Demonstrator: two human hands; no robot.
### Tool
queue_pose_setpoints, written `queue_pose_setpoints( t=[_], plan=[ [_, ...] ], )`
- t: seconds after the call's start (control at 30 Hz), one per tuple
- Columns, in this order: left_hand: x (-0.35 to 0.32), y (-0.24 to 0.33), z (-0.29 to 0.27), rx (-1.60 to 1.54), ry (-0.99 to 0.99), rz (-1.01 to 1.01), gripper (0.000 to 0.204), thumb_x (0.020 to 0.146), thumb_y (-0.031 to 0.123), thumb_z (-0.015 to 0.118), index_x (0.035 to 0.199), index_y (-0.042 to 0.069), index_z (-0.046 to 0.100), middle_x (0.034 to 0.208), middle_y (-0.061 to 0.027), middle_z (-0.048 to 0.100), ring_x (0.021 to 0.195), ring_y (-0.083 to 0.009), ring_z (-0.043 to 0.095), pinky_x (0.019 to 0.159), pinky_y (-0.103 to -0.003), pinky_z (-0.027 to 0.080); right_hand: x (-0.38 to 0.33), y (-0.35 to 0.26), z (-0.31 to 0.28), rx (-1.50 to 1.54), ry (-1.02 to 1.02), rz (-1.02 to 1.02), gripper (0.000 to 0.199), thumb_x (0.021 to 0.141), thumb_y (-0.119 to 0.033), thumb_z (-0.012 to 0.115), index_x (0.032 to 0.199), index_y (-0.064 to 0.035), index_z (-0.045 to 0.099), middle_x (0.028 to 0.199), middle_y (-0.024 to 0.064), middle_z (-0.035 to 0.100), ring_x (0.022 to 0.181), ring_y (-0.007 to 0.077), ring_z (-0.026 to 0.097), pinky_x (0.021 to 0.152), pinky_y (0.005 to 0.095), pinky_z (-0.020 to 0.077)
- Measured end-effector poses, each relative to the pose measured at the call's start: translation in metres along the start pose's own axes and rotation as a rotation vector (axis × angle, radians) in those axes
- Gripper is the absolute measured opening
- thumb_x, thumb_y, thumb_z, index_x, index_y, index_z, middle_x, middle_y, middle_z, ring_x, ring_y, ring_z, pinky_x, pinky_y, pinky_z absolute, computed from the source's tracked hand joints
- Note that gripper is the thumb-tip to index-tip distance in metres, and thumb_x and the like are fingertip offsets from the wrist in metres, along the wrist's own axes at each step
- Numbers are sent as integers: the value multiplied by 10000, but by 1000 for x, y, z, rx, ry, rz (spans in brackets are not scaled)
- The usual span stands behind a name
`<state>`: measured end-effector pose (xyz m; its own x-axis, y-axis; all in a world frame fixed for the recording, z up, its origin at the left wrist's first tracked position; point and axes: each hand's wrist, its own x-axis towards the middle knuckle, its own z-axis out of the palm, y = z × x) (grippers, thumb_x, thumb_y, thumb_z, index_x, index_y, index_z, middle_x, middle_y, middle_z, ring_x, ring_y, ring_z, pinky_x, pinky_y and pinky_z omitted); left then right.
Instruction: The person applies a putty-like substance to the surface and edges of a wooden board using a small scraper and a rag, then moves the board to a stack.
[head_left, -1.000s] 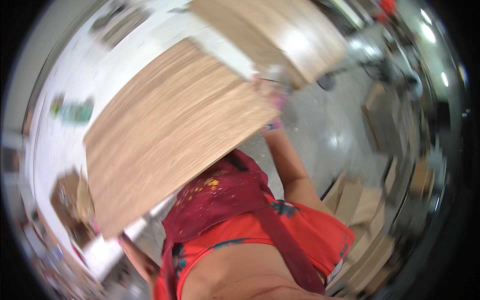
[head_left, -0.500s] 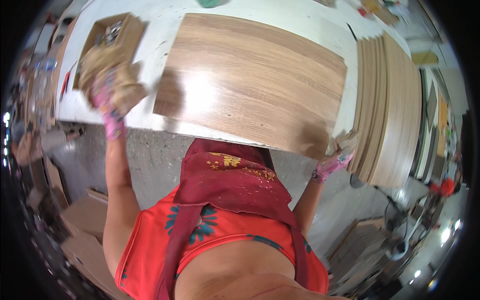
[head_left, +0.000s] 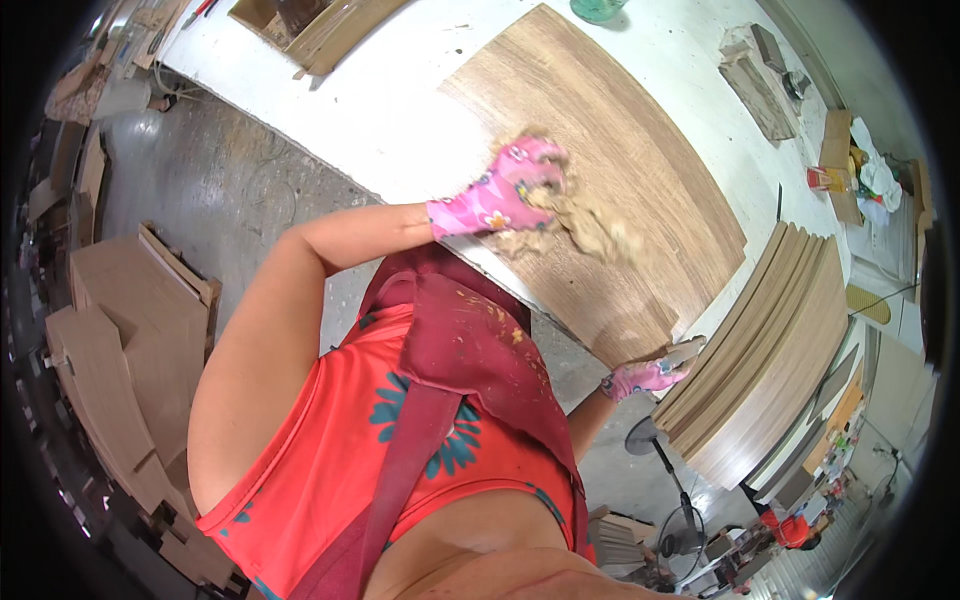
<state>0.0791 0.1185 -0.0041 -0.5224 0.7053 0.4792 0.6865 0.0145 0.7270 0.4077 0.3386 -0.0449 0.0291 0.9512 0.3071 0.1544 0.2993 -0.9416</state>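
The left hand was gripping a crumpled beige cloth upon the wooden board, which lay on the white tabletop, while the right hand, fingers extended, was at its near corner, beside stacked boards.

Unreadable yellow print on apron

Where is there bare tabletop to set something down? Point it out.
The white table shows two mostly bare patches: a wide one between the box and the board, and another between that board and the long block. It's crowded by the right hand, where the board and stack of boards nearly meet.
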Motion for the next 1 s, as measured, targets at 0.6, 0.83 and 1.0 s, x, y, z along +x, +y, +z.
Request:
queue_pose_setpoints(
  t=[0.6, 0.83, 1.0],
  plan=[
    [-45, 15, -61, -684, -506, -365, 430, 1037, 221, 409, 1421, 29, 431, 1480, -159, 425, 1358, -234, 407, 1147, -356, 289, -120, -225, 311, -332, -1735, -860, 581, 819, -309, 653, 1339, -93, 507, 1197, 194, 571, 1150, 348, 554, 980, 430, 482],
    [-47, 12, -77, -532, -549, -564, 414, 1025, 226, 410, 1391, 43, 468, 1472, -164, 431, 1364, -269, 400, 1142, -364, 285, -193, -227, 347, -483, -1986, -1010, 554, 777, -244, 720, 1264, -52, 538, 1105, 201, 563, 1060, 374, 567, 883, 449, 505],
    [-25, 2, -82, -493, -816, -366, 395, 1040, 222, 388, 1380, 39, 472, 1456, -176, 443, 1343, -280, 423, 1107, -370, 319, -165, -221, 366, -492, -1967, -920, 504, 757, -201, 743, 1196, -30, 566, 1066, 214, 567, 1012, 385, 578, 877, 449, 510]
  ],
)
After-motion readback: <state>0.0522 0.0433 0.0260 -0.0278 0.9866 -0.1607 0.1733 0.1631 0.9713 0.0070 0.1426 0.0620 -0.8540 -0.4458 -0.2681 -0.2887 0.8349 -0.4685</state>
